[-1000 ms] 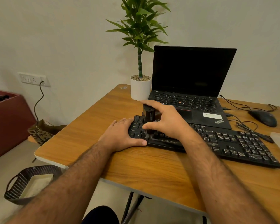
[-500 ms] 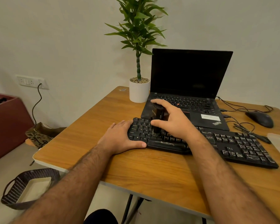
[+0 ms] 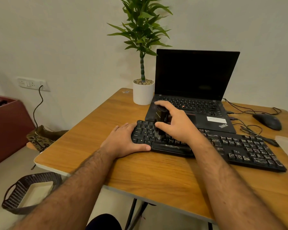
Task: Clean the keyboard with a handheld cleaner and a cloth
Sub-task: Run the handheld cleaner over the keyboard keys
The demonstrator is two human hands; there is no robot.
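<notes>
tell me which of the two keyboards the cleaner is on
The separate black keyboard nearest the person, not the laptop's built-in one: the handheld cleaner stands on its left keys.

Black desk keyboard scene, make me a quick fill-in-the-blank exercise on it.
1. The right hand holds the black handheld cleaner over the black desk keyboard's ____ end.
2. The left hand steadies the ____.
3. The white plant pot stands left of the black ____.

Missing: left; keyboard; laptop

Pale wall [image 3: 65, 39], wooden table [image 3: 93, 143], perhaps tiled floor [image 3: 0, 180].
</notes>
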